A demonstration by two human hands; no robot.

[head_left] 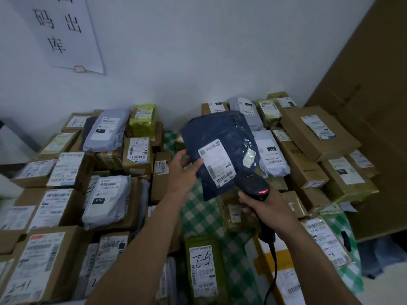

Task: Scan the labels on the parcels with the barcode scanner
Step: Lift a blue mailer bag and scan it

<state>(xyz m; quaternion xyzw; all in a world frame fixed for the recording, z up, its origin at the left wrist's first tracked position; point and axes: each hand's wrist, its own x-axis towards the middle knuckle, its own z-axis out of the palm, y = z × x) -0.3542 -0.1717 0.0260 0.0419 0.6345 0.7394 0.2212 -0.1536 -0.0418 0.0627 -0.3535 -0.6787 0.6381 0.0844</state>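
You are in the scanning step for one parcel. Your left hand (pixel 184 170) holds the dark blue parcel (pixel 220 130) lifted above the counter (pixel 198 214), with the thumb on the front side beside the white label (pixel 217 165) and the other fingers curled behind the left edge. Your right hand (pixel 266 209) is wrapped around the handle of the barcode scanner (pixel 253 183), and the scanner's head points up at the lower right corner of the label, very near to it. A red light (pixel 263 191) shows on the back of the scanner; I cannot tell if the code is read. In my judgement, the next move asks you to aim the head at the long barcode near the lower edge of the label, keep the soft bag flat so that the film does not shine, and then put this parcel aside among the other parcels (pixel 105 201) and take an unscanned one.
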